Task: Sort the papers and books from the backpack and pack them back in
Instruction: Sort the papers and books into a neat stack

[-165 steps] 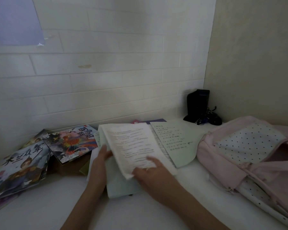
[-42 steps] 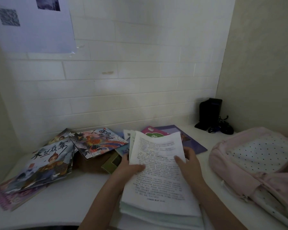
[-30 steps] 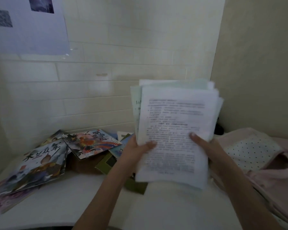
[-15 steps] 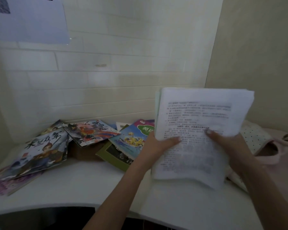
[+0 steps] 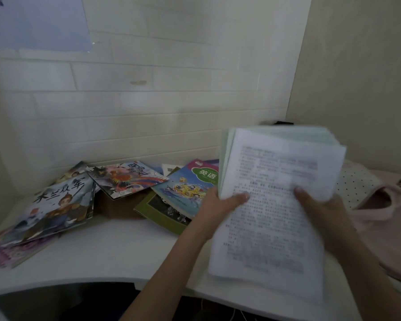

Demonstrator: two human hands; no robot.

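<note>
Papers [image 5: 273,205] upright above desk [image 5: 102,251], left hand [image 5: 220,205] gripping left edge, right hand [image 5: 320,209] gripping right, thumbs in front.

The white desk [image 5: 107,246] is bare along its near edge, from the left side to under the left forearm, so a hand could pass there. Behind that strip, picture books [image 5: 63,205] and a textbook [image 5: 190,184] lie overlapped against the brick wall [image 5: 148,107], blocking the back. On the right, the stack of papers [image 5: 273,205], held up in both hands, hides part of the pink backpack [image 5: 384,218], which fills the corner by the side wall [image 5: 361,77].
</note>
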